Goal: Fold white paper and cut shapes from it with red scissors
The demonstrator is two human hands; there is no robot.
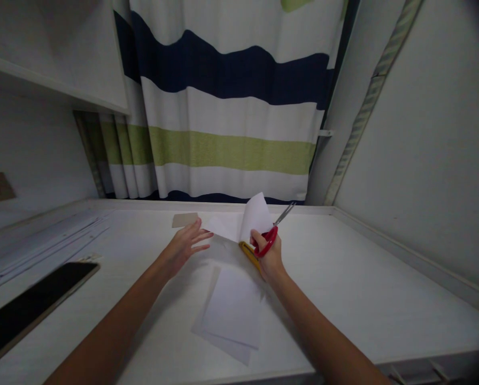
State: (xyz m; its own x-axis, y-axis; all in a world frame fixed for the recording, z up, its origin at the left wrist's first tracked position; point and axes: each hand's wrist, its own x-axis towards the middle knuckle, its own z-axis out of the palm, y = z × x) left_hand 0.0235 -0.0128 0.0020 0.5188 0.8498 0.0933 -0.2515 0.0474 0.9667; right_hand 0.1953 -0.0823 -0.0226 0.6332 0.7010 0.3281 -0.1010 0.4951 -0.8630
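Note:
My right hand (272, 256) is closed around the red handles of a pair of scissors (267, 241), whose blades point up and away to the right. A bent sheet of white paper (256, 216) stands up right by those fingers; whether they pinch it too, I cannot tell. Under that hand lies a yellow tool (250, 255), perhaps a cutter knife, partly covered. My left hand (186, 240) is open, fingers spread, at the paper's left end. Just behind it rests a small beige card (184, 220). Nearer to me, several white sheets (233, 310) overlap on the white table (327, 321).
At the left, a dark flat slab with a light edge (35, 307) lies near stacked white sheets or panels (47, 243). A striped curtain (223, 117) hangs behind the table. A white wall (432, 149) rises on the right, and a shelf (55, 85) juts out upper left.

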